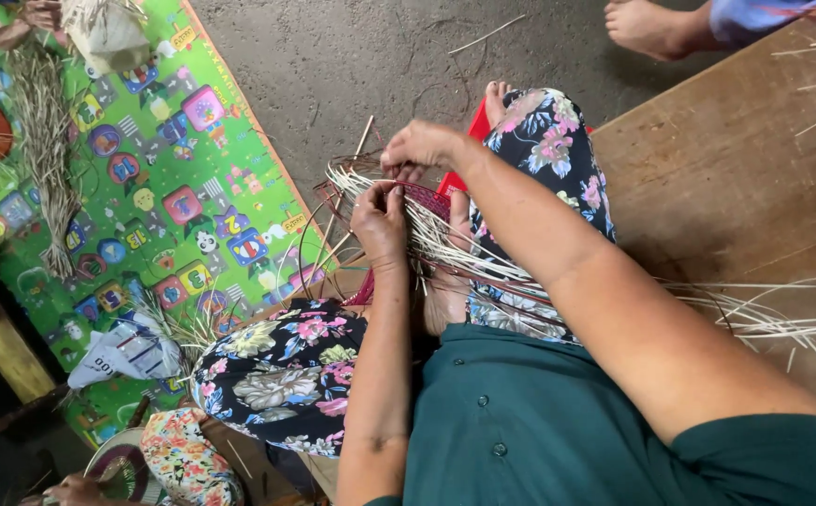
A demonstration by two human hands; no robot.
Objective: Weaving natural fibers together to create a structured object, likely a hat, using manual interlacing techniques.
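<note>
Left hand point(381, 223) curled shut around a bunch of pale cane strips point(483, 267) — strands trailing back past the fingers toward the lap. Just beyond, right hand point(424, 147) pinched closed on strip ends over the dark red woven piece point(426, 199). Farther off, left of both hands — a green play mat point(183, 178).

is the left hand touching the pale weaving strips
Touching. The head view shows the left hand with its fingers closed on the fan of pale weaving strips, no gap between them; the right hand pinches strips just above.
</note>
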